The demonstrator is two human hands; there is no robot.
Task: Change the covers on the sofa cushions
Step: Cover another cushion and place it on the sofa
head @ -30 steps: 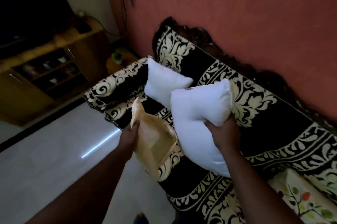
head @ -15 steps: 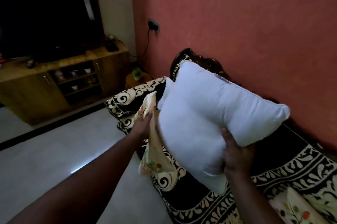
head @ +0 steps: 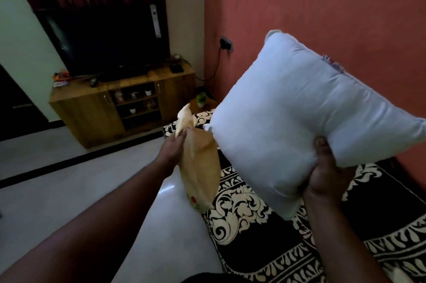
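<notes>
Looking down over the black-and-cream patterned sofa (head: 322, 236), our landmark for everything here, we see it runs along the terracotta wall (head: 322, 6) and fills the lower right, with nothing of the task resting on the stretch in view. Beyond the sofa's far end stands the wooden TV cabinet (head: 103, 107) with the dark television (head: 103, 40) on top, well apart from the action. Above the sofa seat, lifted clear of it, floats the bare white cushion (head: 288, 126), tilted with one corner down, and that makes sense: off the seat, it hangs free to be fed corner-first into a cover. Left of the cushion, out past the sofa's front edge over the pale floor, dangles the beige cover (head: 198, 167), a hint of floral print at its lower end, hanging limp and apart from the cushion. The right hand (head: 325, 172) grips the cushion's lower edge from beneath, thumb pressing into the stuffing, fingers wrapped behind and out of sight. The left hand (head: 175, 146) pinches the cover near its top, so its weight pulls it long; I judge the mouth is yet to be opened, and whether this cover is fresh or old, I can't tell.
</notes>
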